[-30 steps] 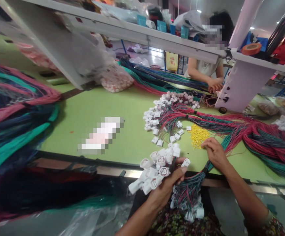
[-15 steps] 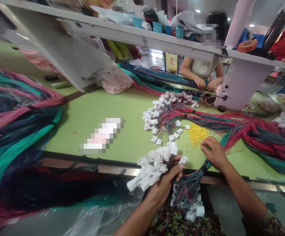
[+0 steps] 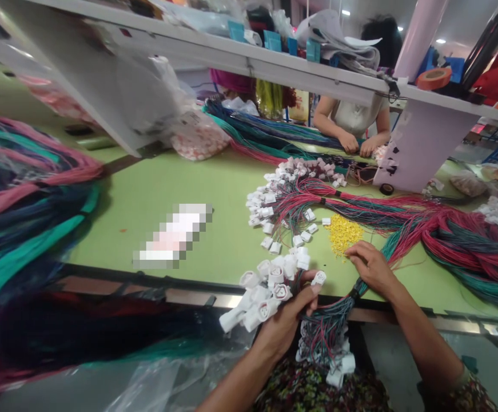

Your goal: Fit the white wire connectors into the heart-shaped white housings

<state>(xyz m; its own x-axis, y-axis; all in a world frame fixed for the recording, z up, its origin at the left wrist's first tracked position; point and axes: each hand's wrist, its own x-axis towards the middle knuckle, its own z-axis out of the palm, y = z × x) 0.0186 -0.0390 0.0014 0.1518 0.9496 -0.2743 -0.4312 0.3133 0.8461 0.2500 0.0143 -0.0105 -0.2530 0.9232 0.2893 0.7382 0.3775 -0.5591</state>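
While left hand (image 3: 281, 329) clenches white connectors (image 3: 270, 289), right hand (image 3: 373, 268) curls over red-green wire harness (image 3: 330, 326), grip unclear, yellow bits (image 3: 343, 234) just past fingertips; slack hold w/ tugging could drop connectors, tangle wires.

Wire harnesses (image 3: 458, 240) on the workbench (image 3: 214, 189), shelf (image 3: 231, 60) behind, co-worker (image 3: 355, 117) beyond

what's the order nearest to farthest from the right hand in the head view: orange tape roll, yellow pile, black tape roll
From the right hand:
1. Yellow pile: just ahead, toward the left.
2. Black tape roll: farther ahead, slightly right.
3. Orange tape roll: farthest, high up to the right.
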